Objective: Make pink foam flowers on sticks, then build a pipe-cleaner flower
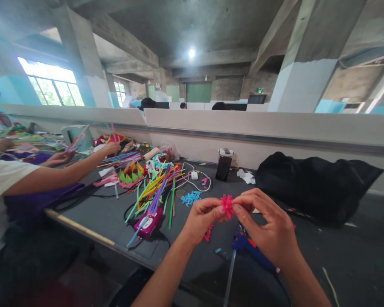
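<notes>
Between both hands I hold a small pink-red flower shape [227, 206] made of short fuzzy pieces, above the dark table. My left hand [205, 217] pinches its left side between thumb and fingers. My right hand [265, 221] grips the opposite side with thumb and forefinger, its other fingers curled. Under the right hand lies a blue glue gun [240, 242], partly hidden, with a clear glue stick [231, 275] coming out of it. Red fuzzy pieces [208, 233] show below my left hand, and a heap of short blue pieces [191, 198] is just beyond it.
Several pipe cleaners [161, 187] lie in a bundle on the left, partly over a purple box [149, 224]. A phone [223, 168] leans at the back beside a white cable [208, 184]. A black bag [313, 183] fills the back right. A co-worker's arm [67, 172] reaches in from the left.
</notes>
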`<state>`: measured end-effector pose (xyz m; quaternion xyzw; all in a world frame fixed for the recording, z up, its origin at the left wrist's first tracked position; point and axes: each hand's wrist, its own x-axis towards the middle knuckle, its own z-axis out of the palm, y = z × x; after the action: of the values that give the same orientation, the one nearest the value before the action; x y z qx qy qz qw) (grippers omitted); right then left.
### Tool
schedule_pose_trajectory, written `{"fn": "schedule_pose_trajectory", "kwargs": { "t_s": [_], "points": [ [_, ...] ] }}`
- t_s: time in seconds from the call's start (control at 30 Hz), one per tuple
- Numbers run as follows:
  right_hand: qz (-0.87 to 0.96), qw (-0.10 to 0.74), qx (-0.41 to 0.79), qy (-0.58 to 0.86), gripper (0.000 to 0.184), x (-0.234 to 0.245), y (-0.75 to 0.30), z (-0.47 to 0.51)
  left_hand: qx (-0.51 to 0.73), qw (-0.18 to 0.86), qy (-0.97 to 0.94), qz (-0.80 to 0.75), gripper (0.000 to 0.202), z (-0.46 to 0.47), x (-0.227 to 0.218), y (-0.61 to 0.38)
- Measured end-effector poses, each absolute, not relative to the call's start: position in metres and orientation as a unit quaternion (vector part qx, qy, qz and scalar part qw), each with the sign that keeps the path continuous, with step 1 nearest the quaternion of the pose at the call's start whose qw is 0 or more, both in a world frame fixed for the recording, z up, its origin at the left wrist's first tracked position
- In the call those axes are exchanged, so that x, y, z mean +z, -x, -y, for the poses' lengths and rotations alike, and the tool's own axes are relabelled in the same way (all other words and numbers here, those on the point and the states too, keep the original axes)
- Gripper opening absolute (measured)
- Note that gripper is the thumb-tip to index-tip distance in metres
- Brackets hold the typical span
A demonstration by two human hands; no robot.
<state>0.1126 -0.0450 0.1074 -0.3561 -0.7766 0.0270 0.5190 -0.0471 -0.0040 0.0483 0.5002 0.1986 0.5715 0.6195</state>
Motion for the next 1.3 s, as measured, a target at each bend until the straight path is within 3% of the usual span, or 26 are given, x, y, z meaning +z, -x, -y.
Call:
{"fn": "schedule_pose_trajectory", "kwargs": {
  "t_s": [0.2,0.83,1.3],
  "points": [
    [0.777,0.521,0.040,0.351,0.009,0.1098,-0.1142,0.0466,0.535,0.685,-0.454,-0.198,0.030,0.0085,0.0560,0.0490],
    [0.811,0.457,0.002,0.365,0.012,0.1058,-0.1178,0.0452,0.587,0.638,-0.444,-0.225,0.027,0.0054,0.0519,0.0447],
    [0.781,0.525,-0.003,0.339,0.010,0.1094,-0.1155,0.0494,0.629,0.617,-0.423,-0.211,0.023,0.0040,0.0553,0.0434]
  ]
}}
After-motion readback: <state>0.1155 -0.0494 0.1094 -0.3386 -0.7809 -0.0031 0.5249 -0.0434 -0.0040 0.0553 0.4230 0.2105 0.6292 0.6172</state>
